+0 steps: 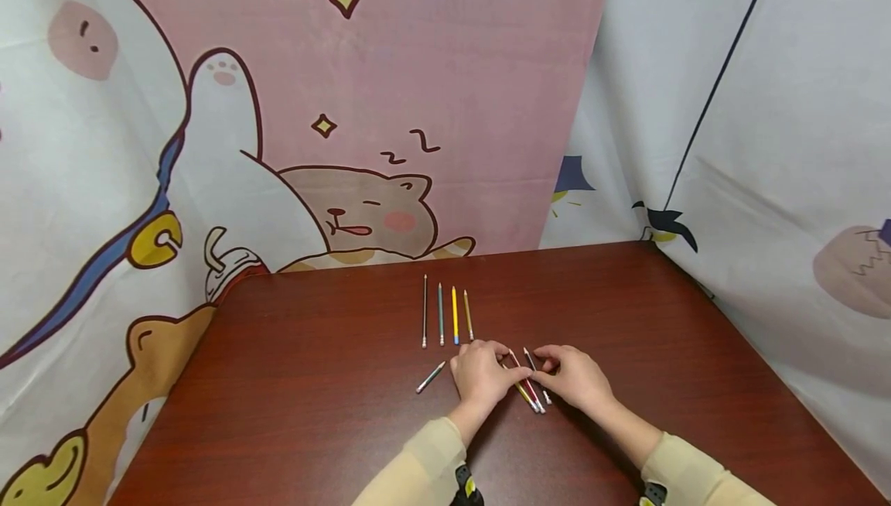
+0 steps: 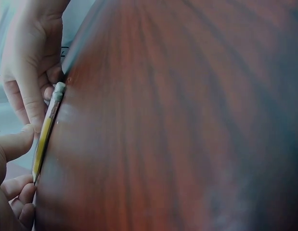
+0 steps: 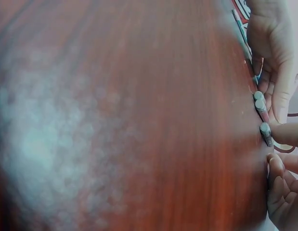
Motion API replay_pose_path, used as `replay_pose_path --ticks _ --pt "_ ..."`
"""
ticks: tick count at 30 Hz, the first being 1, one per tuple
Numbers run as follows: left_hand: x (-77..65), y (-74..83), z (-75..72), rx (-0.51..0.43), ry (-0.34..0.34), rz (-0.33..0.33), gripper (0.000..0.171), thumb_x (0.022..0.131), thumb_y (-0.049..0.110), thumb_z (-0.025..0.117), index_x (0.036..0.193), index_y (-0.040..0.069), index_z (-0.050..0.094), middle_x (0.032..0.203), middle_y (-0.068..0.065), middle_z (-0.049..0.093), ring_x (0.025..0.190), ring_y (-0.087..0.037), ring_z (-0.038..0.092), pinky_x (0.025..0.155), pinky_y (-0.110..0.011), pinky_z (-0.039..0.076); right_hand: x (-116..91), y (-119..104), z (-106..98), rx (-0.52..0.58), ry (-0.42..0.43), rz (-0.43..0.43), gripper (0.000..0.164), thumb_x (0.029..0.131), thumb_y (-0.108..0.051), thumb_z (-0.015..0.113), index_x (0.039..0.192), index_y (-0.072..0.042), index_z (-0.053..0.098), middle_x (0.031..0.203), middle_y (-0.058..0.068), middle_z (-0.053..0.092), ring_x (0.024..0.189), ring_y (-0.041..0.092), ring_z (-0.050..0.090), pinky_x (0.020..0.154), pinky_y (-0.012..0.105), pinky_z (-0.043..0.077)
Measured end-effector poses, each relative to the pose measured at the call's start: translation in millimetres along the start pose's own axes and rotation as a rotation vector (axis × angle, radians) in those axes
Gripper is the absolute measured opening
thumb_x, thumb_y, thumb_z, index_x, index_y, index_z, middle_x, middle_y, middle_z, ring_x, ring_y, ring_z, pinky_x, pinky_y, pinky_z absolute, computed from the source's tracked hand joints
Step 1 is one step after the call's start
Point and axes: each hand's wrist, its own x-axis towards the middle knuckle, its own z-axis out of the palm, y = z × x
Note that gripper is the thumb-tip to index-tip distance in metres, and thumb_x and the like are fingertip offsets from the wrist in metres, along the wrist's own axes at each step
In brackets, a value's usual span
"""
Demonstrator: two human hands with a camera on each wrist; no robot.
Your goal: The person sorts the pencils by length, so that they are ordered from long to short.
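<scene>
Nearest to me, on the brown surface (image 1: 292, 413), the eraser ends of a slanted yellow pencil (image 1: 522, 392), a red pencil (image 1: 532, 392) and a dark pencil (image 1: 544, 391) point toward me. Around this group my left hand (image 1: 483, 373) and right hand (image 1: 574, 374) bend their fingers, the thumbs meeting above; whether my grip really presses any pencil, I cannot tell. To the left lies a short pencil (image 1: 431, 377), alone.

I expect each one to be light and stiff, a little slippery on its paint, ready to roll, with a fragile point. So I would take hold at mid-shaft, between thumb and forefinger, gently.

Farther away, four more pencils (image 1: 455, 316) lie side by side.
</scene>
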Motion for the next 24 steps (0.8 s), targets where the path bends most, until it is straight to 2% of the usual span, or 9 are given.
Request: replay_pose_path --ticks 14,17,20,24 --pt "-3.4 4.8 3.3 -0.009 0.014 0.015 0.044 0.059 0.052 0.089 0.090 0.022 0.078 0.075 0.010 0.061 0.082 -0.018 0.055 0.073 -0.039 0.037 -2 6 -5 -0.016 0.037 -0.005 0.026 0.081 -0.010 0.078 0.107 -0.007 0.075 0.078 -0.007 0.064 0.070 0.011 0.059 0.063 0.036 0.049" --pt "-5.7 6.2 3.4 -0.020 0.025 0.030 0.044 0.059 0.051 0.089 0.091 0.022 0.079 0.079 0.009 0.065 0.083 -0.018 0.055 0.075 -0.040 0.037 -1 10 -5 0.039 0.032 0.017 0.024 0.083 -0.010 0.077 0.106 -0.006 0.076 0.078 -0.007 0.065 0.067 0.008 0.058 0.060 0.032 0.047" --pt "-7.9 7.6 4.1 -0.026 0.052 0.049 0.044 0.059 0.049 0.090 0.092 0.022 0.081 0.082 0.008 0.069 0.084 -0.018 0.055 0.075 -0.040 0.036 1 13 -5 0.134 0.018 0.075 0.023 0.085 -0.010 0.075 0.108 -0.005 0.075 0.080 -0.003 0.068 0.063 0.009 0.057 0.056 0.029 0.045" --pt "-9.3 9.7 5.5 -0.030 0.067 0.058 0.043 0.058 0.049 0.091 0.092 0.022 0.081 0.083 0.008 0.068 0.084 -0.017 0.055 0.076 -0.041 0.036 1 17 -9 0.219 0.022 0.131 0.023 0.088 -0.012 0.073 0.109 -0.004 0.075 0.091 0.007 0.073 0.073 0.017 0.064 0.061 0.030 0.049"
